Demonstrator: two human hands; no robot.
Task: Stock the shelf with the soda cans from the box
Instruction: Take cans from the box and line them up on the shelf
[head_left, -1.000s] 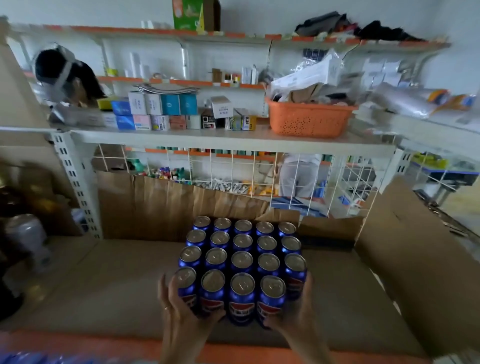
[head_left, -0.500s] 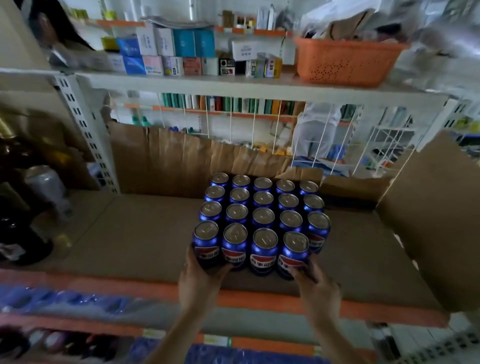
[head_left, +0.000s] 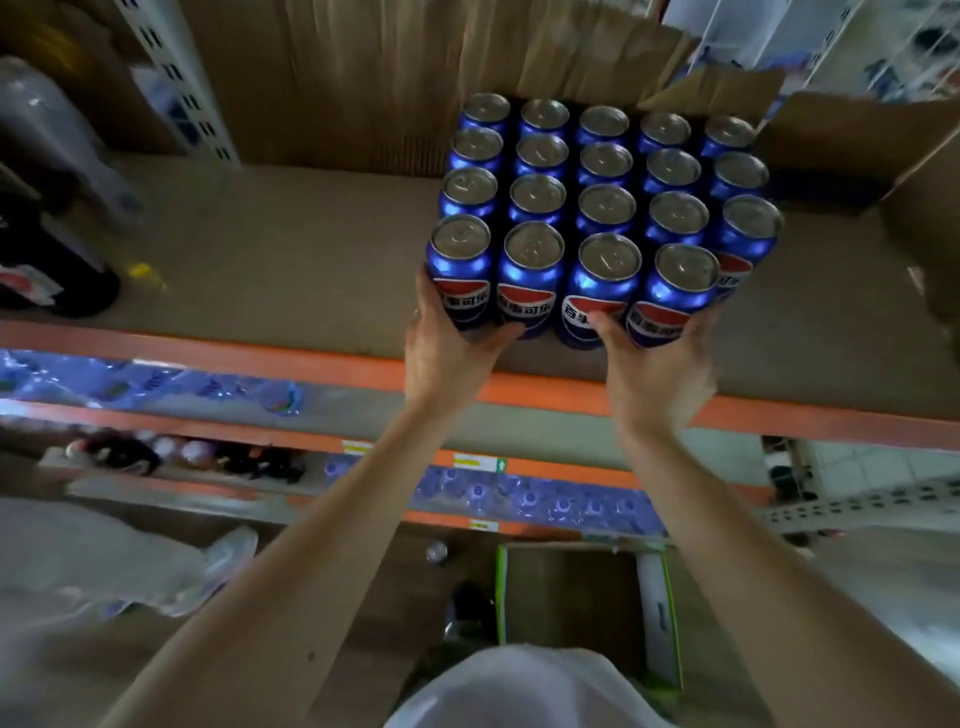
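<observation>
Nearest you, at six o'clock, an open cardboard box (head_left: 571, 597) with green edging is sitting on the floor below the shelving, its inside looking dark. Moving up, your forearms are reaching toward twelve o'clock over the orange-edged lower shelves, where blurred bottles (head_left: 519, 501) are lying in rows. Your left hand (head_left: 447, 348) is cupping the front-left soda can (head_left: 460, 270), fingers wrapping its left side and thumb pressing along its base. Your right hand (head_left: 657, 364) is gripping the front-right can (head_left: 675, 291), thumb at its left on the neighbouring can and fingers curling round its right side. Both cans are standing upright at the front of a block of blue soda cans (head_left: 605, 176), packed touching in rows on the brown shelf (head_left: 285, 249), just behind its orange front edge. Farther, at twelve o'clock, corrugated cardboard (head_left: 363, 78) is standing against the back, and at nine o'clock a dark bottle (head_left: 47, 260) is resting on the same shelf.
</observation>
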